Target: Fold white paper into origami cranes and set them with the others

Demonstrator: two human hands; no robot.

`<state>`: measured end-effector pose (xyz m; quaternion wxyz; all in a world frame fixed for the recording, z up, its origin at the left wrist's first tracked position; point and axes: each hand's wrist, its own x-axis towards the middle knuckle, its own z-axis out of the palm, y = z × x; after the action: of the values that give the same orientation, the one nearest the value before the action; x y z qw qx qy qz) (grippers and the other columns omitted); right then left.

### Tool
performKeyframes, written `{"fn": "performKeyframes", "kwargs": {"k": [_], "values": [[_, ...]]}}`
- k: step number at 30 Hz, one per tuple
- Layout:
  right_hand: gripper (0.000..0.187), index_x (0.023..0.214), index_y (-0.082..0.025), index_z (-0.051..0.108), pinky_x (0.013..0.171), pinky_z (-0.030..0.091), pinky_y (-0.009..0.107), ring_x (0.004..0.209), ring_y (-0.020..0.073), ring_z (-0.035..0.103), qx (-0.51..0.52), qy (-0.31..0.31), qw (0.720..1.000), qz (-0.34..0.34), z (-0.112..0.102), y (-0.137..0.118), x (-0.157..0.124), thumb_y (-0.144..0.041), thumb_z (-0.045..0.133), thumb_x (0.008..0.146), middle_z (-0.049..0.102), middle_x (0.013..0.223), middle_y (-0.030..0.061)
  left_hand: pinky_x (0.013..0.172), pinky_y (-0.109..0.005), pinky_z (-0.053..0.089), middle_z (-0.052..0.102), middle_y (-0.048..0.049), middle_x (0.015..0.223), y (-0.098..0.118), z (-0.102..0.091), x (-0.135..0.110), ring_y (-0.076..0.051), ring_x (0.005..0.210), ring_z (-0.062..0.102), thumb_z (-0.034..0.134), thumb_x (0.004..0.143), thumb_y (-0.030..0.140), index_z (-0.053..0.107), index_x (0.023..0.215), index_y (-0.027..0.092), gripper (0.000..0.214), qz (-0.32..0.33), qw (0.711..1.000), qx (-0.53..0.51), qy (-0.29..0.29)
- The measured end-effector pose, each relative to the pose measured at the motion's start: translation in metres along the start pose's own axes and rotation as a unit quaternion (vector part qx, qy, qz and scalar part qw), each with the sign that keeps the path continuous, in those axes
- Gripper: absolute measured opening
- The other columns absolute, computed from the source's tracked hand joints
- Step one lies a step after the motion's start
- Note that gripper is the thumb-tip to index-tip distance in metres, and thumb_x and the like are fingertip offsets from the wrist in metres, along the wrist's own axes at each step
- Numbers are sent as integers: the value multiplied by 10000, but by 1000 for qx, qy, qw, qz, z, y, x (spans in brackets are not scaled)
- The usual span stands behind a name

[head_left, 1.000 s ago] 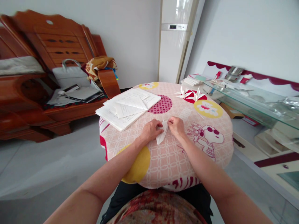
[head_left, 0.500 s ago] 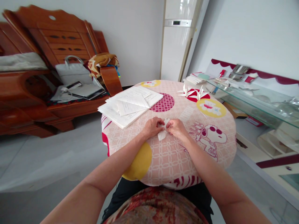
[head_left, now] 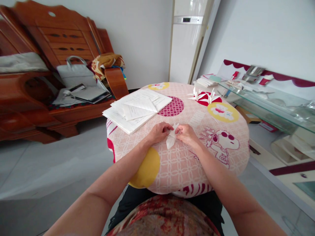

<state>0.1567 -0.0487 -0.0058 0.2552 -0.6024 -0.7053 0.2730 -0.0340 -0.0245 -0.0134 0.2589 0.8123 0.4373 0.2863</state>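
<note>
Between my hands, low over the tabletop, is a small folded white paper (head_left: 170, 141) with a pointed lower end and narrow points at the top. My left hand (head_left: 159, 132) is closed with thumb and forefinger at its left edge. From the other side my right hand (head_left: 186, 134) pinches the upper right part of the paper. Fingers hide some of the folds. Beyond my right hand, two folded white paper cranes (head_left: 211, 97) stand on a red patch of the cloth. A pale paper strip (head_left: 197, 117) lies nearer.
A stack of printed sheets (head_left: 130, 127) with a folded sheet on top covers the left of the round table (head_left: 182, 170). At right stands a glass shelf (head_left: 275, 108) with cups and papers. A wooden chair (head_left: 66, 39) holds a bag (head_left: 73, 73) at left.
My left hand has shifted slightly left and loosened a little at the paper's edge. The folded paper has tilted slightly and shows more of its lower part. My right hand stays nearly in place.
</note>
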Motion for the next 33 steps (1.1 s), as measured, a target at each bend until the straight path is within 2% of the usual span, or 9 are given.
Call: {"fn": "performKeyframes", "kwargs": {"k": [3, 6, 8, 12, 16, 18, 24, 28, 33], "values": [[153, 823, -175, 727, 539, 391, 231, 551, 147, 586, 30, 4, 999, -8, 1, 5, -3, -127, 638, 708, 647, 595, -12, 735, -242, 499, 669, -46, 1012, -1, -7, -7, -115, 779, 605, 509, 723, 37, 730, 1036, 199, 417, 61, 998, -13, -15], [162, 836, -180, 747, 588, 417, 239, 627, 158, 626, 6, 18, 999, -34, 1, 4, -7, -130, 617, 752, 704, 690, 13, 885, -301, 511, 652, -55, 1171, -2, -11, -11, -166, 997, 631, 542, 714, 24, 728, 1036, 232, 426, 116, 992, -3, -47], [209, 875, -185, 759, 640, 436, 253, 679, 168, 642, -37, 26, 997, -61, 0, 2, -10, -108, 597, 769, 724, 742, 28, 943, -339, 502, 660, -55, 1165, -3, -10, -11, -192, 1053, 628, 580, 720, 44, 715, 1063, 236, 415, 126, 991, 10, -52], [277, 937, -180, 755, 770, 475, 302, 825, 200, 645, -126, 53, 980, -148, -3, 3, -15, -66, 559, 778, 722, 880, 72, 944, -351, 505, 670, -71, 1142, -7, -6, -9, -203, 1039, 637, 625, 734, 95, 681, 1103, 203, 388, 130, 990, 7, -48], [418, 1074, -189, 720, 968, 463, 385, 1119, 242, 574, -157, 47, 952, -260, -3, 8, -17, -7, 534, 747, 645, 1204, 117, 971, -358, 489, 671, -77, 1153, -8, -5, -9, -208, 1087, 624, 626, 756, 118, 675, 1084, 197, 341, 136, 990, 6, -47], [421, 1104, -179, 705, 1024, 440, 422, 1190, 256, 538, -163, 29, 942, -293, -3, 9, -18, -12, 528, 760, 588, 1307, 133, 970, -359, 490, 673, -76, 1157, -7, -6, -9, -207, 1088, 625, 629, 762, 126, 672, 1092, 200, 341, 132, 990, 6, -46], [373, 1055, -162, 695, 986, 466, 387, 1087, 232, 584, -148, -34, 932, -328, -5, 6, -18, -14, 529, 757, 660, 1127, 106, 945, -355, 508, 681, -93, 1124, -6, -3, -11, -204, 1059, 641, 626, 821, 192, 687, 1079, 181, 266, 154, 988, 1, -23], [395, 1062, -176, 688, 984, 474, 389, 1090, 235, 595, -125, -9, 932, -340, -3, 10, -14, 3, 534, 745, 672, 1129, 100, 888, -324, 532, 665, -94, 1151, -11, 7, -8, -197, 1018, 657, 587, 818, 120, 706, 1039, 184, 259, 169, 985, 24, 33], [415, 1115, -180, 688, 993, 488, 411, 1093, 249, 608, -98, 38, 933, -346, 2, 16, -9, -9, 563, 757, 683, 1132, 107, 878, -348, 529, 707, -95, 1029, -14, 14, 0, -217, 973, 660, 579, 847, 103, 724, 951, 168, 189, 205, 972, 62, 96]]}}
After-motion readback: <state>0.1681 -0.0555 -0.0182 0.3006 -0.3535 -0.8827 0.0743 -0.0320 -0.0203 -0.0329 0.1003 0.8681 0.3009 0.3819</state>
